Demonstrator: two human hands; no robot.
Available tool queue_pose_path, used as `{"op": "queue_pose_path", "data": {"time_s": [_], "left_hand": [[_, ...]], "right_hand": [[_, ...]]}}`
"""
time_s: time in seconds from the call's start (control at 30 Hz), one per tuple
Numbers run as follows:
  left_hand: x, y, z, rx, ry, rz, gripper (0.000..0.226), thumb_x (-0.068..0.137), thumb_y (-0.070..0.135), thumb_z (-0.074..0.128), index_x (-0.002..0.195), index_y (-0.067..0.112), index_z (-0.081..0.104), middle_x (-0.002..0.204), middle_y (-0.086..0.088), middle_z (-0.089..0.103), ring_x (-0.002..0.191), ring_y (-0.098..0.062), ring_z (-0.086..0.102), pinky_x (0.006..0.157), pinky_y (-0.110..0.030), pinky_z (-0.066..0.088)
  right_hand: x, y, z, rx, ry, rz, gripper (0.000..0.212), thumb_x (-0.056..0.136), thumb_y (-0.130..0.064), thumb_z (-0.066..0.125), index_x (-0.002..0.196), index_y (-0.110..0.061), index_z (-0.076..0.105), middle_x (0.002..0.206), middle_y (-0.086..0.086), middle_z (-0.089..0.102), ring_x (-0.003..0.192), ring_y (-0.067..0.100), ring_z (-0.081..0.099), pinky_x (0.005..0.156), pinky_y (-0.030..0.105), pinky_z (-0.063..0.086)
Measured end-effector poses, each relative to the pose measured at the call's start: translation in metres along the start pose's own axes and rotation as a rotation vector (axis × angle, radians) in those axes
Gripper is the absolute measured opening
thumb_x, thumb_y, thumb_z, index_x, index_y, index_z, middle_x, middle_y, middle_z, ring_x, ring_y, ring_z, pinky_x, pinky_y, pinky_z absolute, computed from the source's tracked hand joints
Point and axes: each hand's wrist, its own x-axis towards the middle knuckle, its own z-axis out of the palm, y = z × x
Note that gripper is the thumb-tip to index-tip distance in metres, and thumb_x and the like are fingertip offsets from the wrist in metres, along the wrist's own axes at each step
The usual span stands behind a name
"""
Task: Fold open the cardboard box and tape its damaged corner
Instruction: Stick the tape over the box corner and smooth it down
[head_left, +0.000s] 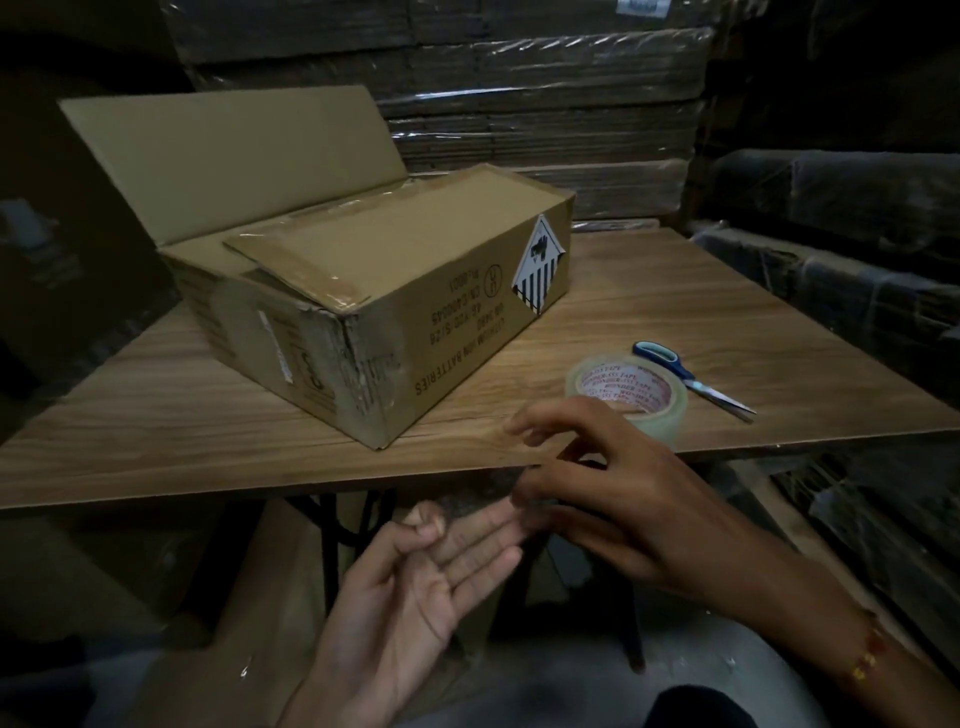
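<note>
cardboard box (363, 291) on table (675, 312), far flap up, near flap lying flat; crushed corner (343, 317) faces the person. tape roll (626, 395) lies just beyond the right hand (613, 499), the nearer one, scissors (691, 379) further right. right hand loosely spread, left hand (415, 582) palm-up, both empty (fingertips meeting below table edge).

A dim warehouse: shrink-wrapped stacks of flattened cardboard (545, 104) rise behind the table (649, 312).

one head-worn wide view looks forward and down, near the table (675, 322) edge.
</note>
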Motion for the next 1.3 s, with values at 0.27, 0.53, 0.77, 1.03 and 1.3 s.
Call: {"op": "queue_pose_path", "data": {"time_s": [0.27,0.53,0.77,1.03,1.3], "left_hand": [[0.002,0.002,0.033,-0.043,0.383,0.151,0.039,0.053,-0.017,0.057,0.083,0.008,0.055,0.116,-0.027,0.068,0.100,-0.041,0.071,0.077,-0.057,0.058],[0.039,0.021,0.054,-0.389,0.302,0.379,0.025,0.085,0.010,0.051,0.104,0.002,0.064,0.102,-0.020,0.071,0.076,-0.032,0.074,0.069,-0.052,0.061],[0.047,0.025,0.054,-0.557,0.148,0.383,0.038,0.095,0.037,0.044,0.104,0.005,0.064,0.101,-0.020,0.072,0.072,-0.030,0.072,0.069,-0.052,0.060],[0.053,0.021,0.045,-0.567,0.168,0.361,0.038,0.092,0.042,0.048,0.088,0.008,0.064,0.096,-0.018,0.070,0.083,-0.030,0.066,0.071,-0.051,0.060],[0.060,0.021,0.044,-0.564,0.199,0.365,0.036,0.094,0.040,0.047,0.083,0.009,0.061,0.098,-0.018,0.070,0.095,-0.031,0.063,0.071,-0.050,0.060]], "right_hand": [[0.050,-0.010,-0.033,-0.021,-0.160,-0.133,0.003,0.096,-0.025,0.061,0.098,-0.025,0.062,0.110,-0.012,0.061,0.129,0.014,0.048,0.088,0.039,0.052],[0.172,-0.007,-0.029,-0.281,-0.228,-0.218,0.009,0.098,-0.031,0.052,0.102,-0.028,0.059,0.091,-0.007,0.062,0.086,0.017,0.054,0.068,0.041,0.047],[0.199,0.000,-0.008,-0.390,-0.165,-0.072,0.025,0.091,-0.040,0.054,0.113,-0.030,0.051,0.089,-0.011,0.058,0.079,0.013,0.054,0.061,0.020,0.036],[0.193,-0.013,0.001,-0.428,-0.161,-0.122,0.014,0.087,-0.020,0.066,0.100,-0.019,0.066,0.086,0.000,0.066,0.076,0.013,0.059,0.056,0.022,0.040],[0.191,-0.011,0.009,-0.559,-0.119,-0.195,0.027,0.084,-0.019,0.067,0.111,-0.013,0.065,0.084,0.011,0.067,0.075,0.028,0.062,0.054,0.034,0.044]]}}
